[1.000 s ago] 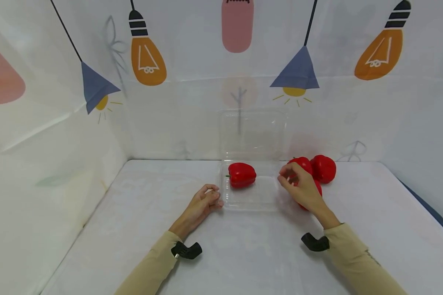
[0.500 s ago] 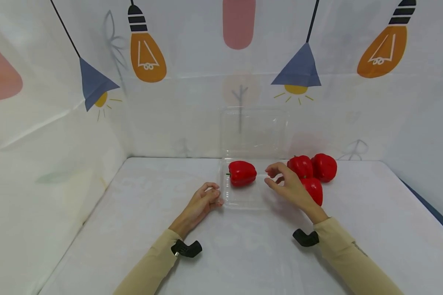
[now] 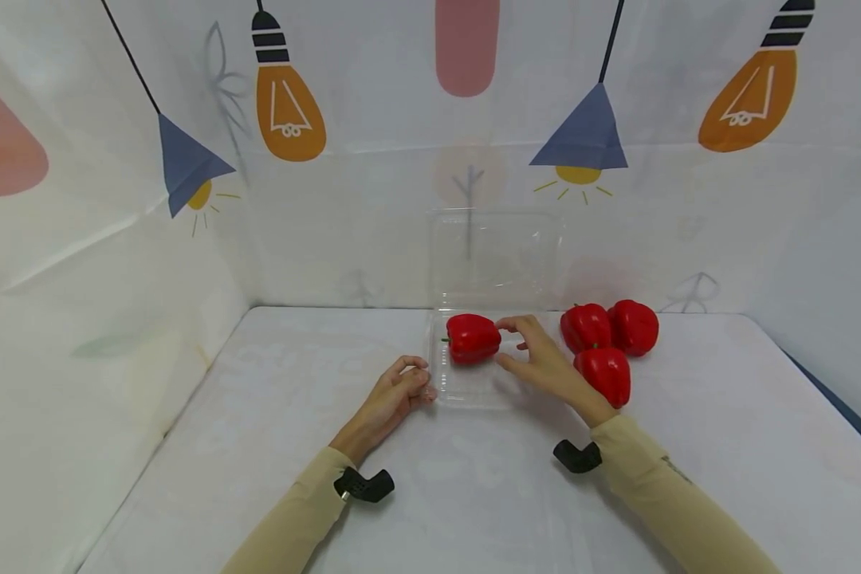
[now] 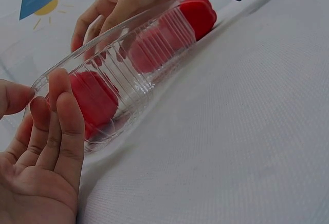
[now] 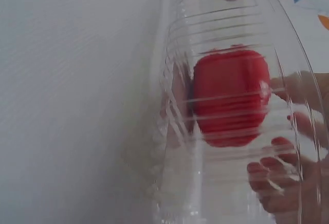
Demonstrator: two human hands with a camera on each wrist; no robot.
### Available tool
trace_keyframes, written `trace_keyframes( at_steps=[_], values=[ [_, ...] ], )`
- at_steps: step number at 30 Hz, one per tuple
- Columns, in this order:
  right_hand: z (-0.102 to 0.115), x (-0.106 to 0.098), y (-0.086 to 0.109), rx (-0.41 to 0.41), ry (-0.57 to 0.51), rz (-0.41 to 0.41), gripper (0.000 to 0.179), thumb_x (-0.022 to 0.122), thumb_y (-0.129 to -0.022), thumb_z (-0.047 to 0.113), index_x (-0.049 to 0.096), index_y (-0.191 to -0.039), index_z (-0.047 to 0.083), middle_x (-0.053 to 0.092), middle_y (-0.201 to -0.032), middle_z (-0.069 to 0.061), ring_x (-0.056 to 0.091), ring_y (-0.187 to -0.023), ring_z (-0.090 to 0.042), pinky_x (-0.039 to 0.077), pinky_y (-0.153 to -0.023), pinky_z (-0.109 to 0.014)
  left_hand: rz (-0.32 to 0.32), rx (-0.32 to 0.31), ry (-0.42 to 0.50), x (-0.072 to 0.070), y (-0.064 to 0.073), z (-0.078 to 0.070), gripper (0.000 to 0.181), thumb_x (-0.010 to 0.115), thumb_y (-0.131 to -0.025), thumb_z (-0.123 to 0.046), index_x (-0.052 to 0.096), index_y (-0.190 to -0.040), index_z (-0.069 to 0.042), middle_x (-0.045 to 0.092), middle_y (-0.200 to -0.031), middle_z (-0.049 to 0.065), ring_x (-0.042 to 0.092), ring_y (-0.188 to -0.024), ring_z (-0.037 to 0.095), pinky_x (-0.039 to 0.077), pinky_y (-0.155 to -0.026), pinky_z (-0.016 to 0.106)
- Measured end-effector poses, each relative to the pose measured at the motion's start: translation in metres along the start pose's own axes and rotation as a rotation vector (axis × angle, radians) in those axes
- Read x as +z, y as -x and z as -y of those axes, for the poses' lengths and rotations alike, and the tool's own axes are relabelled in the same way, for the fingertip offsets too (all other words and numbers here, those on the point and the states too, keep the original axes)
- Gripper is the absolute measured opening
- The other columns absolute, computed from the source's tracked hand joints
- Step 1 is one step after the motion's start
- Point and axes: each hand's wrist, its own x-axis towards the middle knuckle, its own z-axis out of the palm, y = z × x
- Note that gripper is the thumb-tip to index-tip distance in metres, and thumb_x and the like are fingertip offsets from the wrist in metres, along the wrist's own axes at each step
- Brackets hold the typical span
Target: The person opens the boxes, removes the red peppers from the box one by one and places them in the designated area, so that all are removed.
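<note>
A clear plastic clamshell container (image 3: 466,392) rests at the table's far side, its lid (image 3: 505,259) raised against the backdrop. Inside, toward the left, lies a red bell pepper (image 3: 472,339), stem pointing left. My left hand (image 3: 393,392) holds the container's left rim; in the left wrist view the thumb and fingers (image 4: 71,113) pinch that edge. Over the container's right half is my right hand (image 3: 545,368), thumb and fingers spread at the pepper's right side. Through the container wall in the right wrist view, the pepper (image 5: 231,98) appears beside those fingers; contact is unclear.
Three more red bell peppers (image 3: 603,375) cluster on the table right of the container, close to my right forearm. A printed white sheet (image 3: 359,231) hangs behind the table (image 3: 430,494). Each wrist carries a black camera mount (image 3: 577,457).
My right hand has moved left from beside the loose peppers, over the container, to the pepper inside. The loose peppers are less covered. My left hand has stayed at the rim.
</note>
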Motion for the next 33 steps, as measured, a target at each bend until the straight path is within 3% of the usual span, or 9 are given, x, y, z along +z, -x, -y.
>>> trace_keyframes(
  at_steps=[9, 13, 25, 33],
  values=[
    [0.008, 0.014, -0.012, -0.005, 0.043, 0.023, 0.074, 0.073, -0.081, 0.023, 0.033, -0.143, 0.02, 0.033, -0.144, -0.011, 0.036, -0.132, -0.033, 0.043, -0.099, -0.058, -0.015, -0.019, -0.004, 0.002, 0.0, -0.002, 0.019, 0.05, -0.096, -0.008, 0.039, -0.112, -0.008, 0.058, -0.083, -0.005, 0.062, -0.076, 0.008, 0.053, -0.077, 0.023],
    [0.014, 0.02, -0.019, -0.006, 0.052, 0.019, 0.079, 0.073, -0.08, 0.023, 0.03, -0.145, 0.021, 0.031, -0.145, -0.013, 0.034, -0.133, -0.031, 0.045, -0.099, -0.055, -0.024, -0.029, -0.003, 0.001, -0.001, -0.002, 0.019, 0.05, -0.096, -0.009, 0.04, -0.111, -0.008, 0.058, -0.085, -0.002, 0.062, -0.076, 0.008, 0.054, -0.077, 0.022],
    [0.017, 0.034, -0.03, -0.047, 0.165, 0.009, 0.073, 0.073, -0.081, 0.023, 0.035, -0.143, 0.021, 0.031, -0.145, -0.013, 0.03, -0.134, -0.034, 0.041, -0.102, -0.058, -0.024, -0.034, 0.0, 0.001, 0.0, -0.001, 0.018, 0.051, -0.095, -0.01, 0.041, -0.11, -0.01, 0.057, -0.086, -0.003, 0.063, -0.077, 0.008, 0.054, -0.078, 0.022],
    [0.017, 0.036, -0.034, -0.102, 0.209, -0.018, 0.065, 0.073, -0.081, 0.023, 0.042, -0.138, 0.019, 0.034, -0.143, -0.013, 0.034, -0.13, -0.034, 0.037, -0.102, -0.059, -0.015, -0.028, 0.011, 0.001, -0.001, -0.002, 0.02, 0.051, -0.095, -0.009, 0.04, -0.111, -0.009, 0.058, -0.083, -0.005, 0.063, -0.076, 0.008, 0.054, -0.077, 0.022]
  ],
)
